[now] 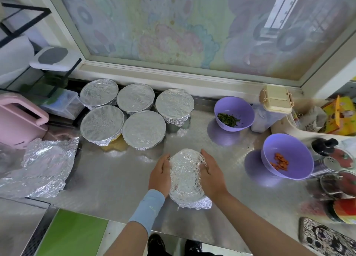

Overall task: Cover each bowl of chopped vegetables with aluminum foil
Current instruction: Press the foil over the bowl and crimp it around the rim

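The left hand (160, 172) and right hand (212, 173) cupped the foil-covered bowl (185, 176) near the front edge of the desk (115, 178), fingers (165, 160) curled round its sides. Squeezing too hard might have torn the thin foil or tipped the bowl.

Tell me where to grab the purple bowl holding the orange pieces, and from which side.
I'd take the purple bowl by its left rim, thumb inside, fingers under the flared wall. Come from the left over bare counter: jars crowd its right side, and the orange pieces lie low in the middle, clear of the rim.
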`<state>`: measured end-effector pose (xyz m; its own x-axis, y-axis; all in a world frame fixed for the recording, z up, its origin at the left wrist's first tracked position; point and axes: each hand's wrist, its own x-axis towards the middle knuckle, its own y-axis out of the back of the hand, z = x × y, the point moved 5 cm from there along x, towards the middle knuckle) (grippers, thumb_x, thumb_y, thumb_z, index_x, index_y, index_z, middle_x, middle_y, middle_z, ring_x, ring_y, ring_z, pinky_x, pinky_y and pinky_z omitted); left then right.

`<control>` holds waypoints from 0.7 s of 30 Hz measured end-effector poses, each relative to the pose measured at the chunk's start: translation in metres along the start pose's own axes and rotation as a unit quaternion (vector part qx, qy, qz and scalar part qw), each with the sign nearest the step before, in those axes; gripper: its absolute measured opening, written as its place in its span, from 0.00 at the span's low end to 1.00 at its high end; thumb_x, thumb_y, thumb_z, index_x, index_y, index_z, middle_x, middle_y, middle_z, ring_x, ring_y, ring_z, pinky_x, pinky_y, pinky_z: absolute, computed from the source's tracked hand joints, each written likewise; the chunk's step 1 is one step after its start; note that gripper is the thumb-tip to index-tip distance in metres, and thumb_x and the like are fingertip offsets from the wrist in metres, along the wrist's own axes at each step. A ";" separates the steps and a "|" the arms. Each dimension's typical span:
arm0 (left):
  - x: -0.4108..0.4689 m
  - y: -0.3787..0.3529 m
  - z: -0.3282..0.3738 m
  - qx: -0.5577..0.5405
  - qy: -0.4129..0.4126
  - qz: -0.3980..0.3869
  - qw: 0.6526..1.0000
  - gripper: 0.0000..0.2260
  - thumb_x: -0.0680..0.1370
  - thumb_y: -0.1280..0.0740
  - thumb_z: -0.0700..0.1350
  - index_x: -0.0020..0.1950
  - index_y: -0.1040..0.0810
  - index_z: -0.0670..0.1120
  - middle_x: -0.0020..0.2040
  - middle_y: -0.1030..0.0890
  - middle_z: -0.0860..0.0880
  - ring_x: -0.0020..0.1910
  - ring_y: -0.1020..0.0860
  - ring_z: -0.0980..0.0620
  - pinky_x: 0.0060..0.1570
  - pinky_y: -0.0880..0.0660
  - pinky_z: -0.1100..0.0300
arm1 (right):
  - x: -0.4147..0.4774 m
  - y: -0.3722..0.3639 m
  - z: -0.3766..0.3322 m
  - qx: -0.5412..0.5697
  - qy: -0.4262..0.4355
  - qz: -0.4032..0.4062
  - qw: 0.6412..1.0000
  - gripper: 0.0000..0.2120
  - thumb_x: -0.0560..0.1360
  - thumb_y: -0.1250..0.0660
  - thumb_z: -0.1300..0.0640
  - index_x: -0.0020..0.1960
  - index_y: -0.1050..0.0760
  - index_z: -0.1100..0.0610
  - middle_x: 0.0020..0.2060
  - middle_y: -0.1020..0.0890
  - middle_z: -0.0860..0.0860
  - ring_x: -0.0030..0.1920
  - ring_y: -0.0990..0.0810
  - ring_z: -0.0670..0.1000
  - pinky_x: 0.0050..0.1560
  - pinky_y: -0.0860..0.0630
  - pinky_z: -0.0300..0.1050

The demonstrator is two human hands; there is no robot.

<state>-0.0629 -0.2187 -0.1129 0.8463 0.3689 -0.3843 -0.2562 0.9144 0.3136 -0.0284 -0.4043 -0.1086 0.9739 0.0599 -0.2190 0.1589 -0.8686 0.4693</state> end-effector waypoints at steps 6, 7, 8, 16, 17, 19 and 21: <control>0.020 0.011 0.028 -0.063 -0.022 0.001 0.998 0.16 0.84 0.47 0.44 0.67 0.26 0.53 0.64 0.23 0.58 0.64 0.27 0.59 0.66 0.36 0.62 | -0.008 0.016 -0.001 -0.082 0.042 0.111 0.990 0.20 0.78 0.40 0.63 0.68 0.30 0.53 0.65 0.28 0.48 0.67 0.31 0.49 0.70 0.37 0.45; 0.026 0.007 0.033 -0.088 -0.015 -0.020 0.996 0.15 0.83 0.46 0.43 0.65 0.24 0.52 0.63 0.22 0.56 0.64 0.26 0.58 0.66 0.34 0.61 | -0.012 0.014 0.000 -0.085 0.038 0.116 0.989 0.20 0.77 0.39 0.63 0.68 0.29 0.53 0.64 0.28 0.48 0.66 0.31 0.50 0.69 0.37 0.44; 0.032 0.000 0.034 -0.092 -0.006 -0.049 0.995 0.15 0.83 0.45 0.42 0.61 0.23 0.52 0.61 0.20 0.54 0.63 0.24 0.56 0.64 0.32 0.61 | -0.016 0.011 0.001 -0.085 0.030 0.106 0.990 0.20 0.77 0.39 0.62 0.69 0.30 0.54 0.65 0.28 0.48 0.66 0.30 0.51 0.69 0.37 0.43; 0.019 -0.023 0.009 0.150 -0.079 -0.102 0.980 0.16 0.84 0.47 0.50 0.70 0.30 0.57 0.67 0.26 0.57 0.66 0.28 0.54 0.68 0.33 0.54 | -0.024 -0.002 0.009 -0.018 -0.004 0.037 0.999 0.22 0.82 0.43 0.59 0.75 0.38 0.49 0.69 0.32 0.44 0.69 0.34 0.46 0.69 0.40 0.38; 0.018 -0.022 0.009 0.156 -0.090 -0.088 0.980 0.16 0.84 0.47 0.49 0.70 0.30 0.56 0.67 0.25 0.56 0.65 0.28 0.54 0.67 0.32 0.55 | -0.023 -0.001 0.009 -0.010 -0.001 0.032 0.999 0.22 0.82 0.43 0.59 0.75 0.38 0.49 0.68 0.32 0.42 0.68 0.33 0.44 0.67 0.40 0.35; 0.013 -0.021 0.006 0.159 -0.095 -0.075 0.980 0.16 0.83 0.47 0.47 0.70 0.30 0.56 0.65 0.25 0.56 0.63 0.27 0.53 0.64 0.31 0.56 | -0.021 0.001 0.009 -0.003 -0.002 0.016 1.000 0.21 0.82 0.43 0.58 0.75 0.37 0.48 0.68 0.32 0.40 0.66 0.33 0.39 0.63 0.42 0.30; 0.009 -0.020 0.004 0.158 -0.088 -0.064 0.981 0.17 0.83 0.48 0.46 0.70 0.31 0.57 0.66 0.25 0.56 0.63 0.26 0.52 0.64 0.30 0.54 | -0.015 0.003 0.010 -0.003 -0.003 -0.008 1.000 0.21 0.83 0.43 0.57 0.75 0.38 0.48 0.69 0.32 0.41 0.67 0.33 0.40 0.64 0.42 0.30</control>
<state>-0.0486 -0.2340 -0.1191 0.9370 0.1937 -0.2906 -0.0078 0.8433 0.5373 -0.0444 -0.4123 -0.1126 0.9704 0.0704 -0.2311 0.1748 -0.8647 0.4708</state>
